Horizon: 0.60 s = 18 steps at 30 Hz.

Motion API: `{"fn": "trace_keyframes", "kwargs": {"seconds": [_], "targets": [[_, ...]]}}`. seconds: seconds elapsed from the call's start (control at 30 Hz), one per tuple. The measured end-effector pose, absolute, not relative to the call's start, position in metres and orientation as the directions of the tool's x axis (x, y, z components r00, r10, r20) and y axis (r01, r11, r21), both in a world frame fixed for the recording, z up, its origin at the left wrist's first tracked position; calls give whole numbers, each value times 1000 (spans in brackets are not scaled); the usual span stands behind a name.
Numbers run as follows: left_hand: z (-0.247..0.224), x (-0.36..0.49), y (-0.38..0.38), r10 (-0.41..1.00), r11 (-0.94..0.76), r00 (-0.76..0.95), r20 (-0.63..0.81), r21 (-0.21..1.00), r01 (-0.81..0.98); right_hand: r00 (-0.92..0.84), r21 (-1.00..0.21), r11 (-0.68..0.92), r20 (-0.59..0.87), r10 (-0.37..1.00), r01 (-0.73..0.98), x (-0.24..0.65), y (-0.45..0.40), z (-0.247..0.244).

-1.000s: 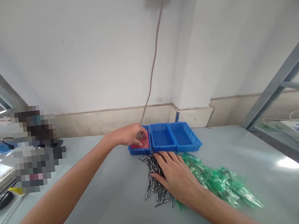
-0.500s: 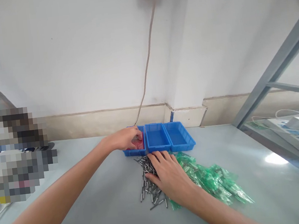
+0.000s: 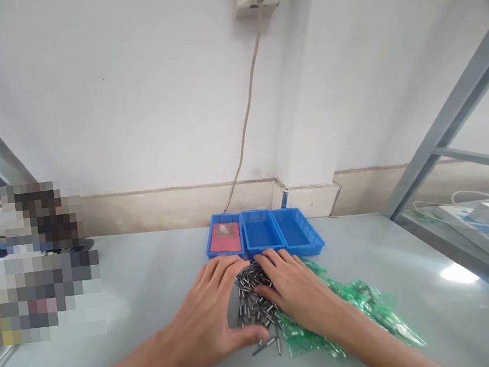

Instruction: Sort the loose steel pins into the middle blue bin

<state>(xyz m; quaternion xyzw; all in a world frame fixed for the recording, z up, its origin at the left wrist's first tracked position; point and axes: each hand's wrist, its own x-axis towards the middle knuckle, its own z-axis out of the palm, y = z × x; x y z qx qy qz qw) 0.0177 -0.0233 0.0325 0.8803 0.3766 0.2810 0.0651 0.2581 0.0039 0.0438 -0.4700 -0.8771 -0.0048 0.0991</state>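
From here I see the bare left hand (image 3: 209, 314) curved at one side of a heap of slim, shiny grey metal pins (image 3: 252, 309), thumb and fingers apart; the bare right hand (image 3: 298, 283) arches over the other, thumb likewise spread. Crinkled, translucent green plastic bags (image 3: 366, 299) lie beside the heap, three rectangular blue plastic trays (image 3: 262, 232) just beyond.

Bare forearms (image 3: 133, 366), slender bare fingers (image 3: 226, 269)
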Motion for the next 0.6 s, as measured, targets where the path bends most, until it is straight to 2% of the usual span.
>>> {"fn": "trace_keyframes", "kwargs": {"seconds": [0.17, 0.33, 0.6], "targets": [[-14, 22, -38, 783, -618, 529, 327, 314, 721, -558, -195, 559, 61, 827, 806, 280, 2, 57], [-19, 33, -24, 848, -528, 494, 190, 376, 762, -597, -268, 556, -101, 796, 787, 295, 2, 59], [-19, 38, -18, 817, -575, 508, 273, 445, 686, -672, -273, 639, -43, 739, 719, 284, 7, 65]]}}
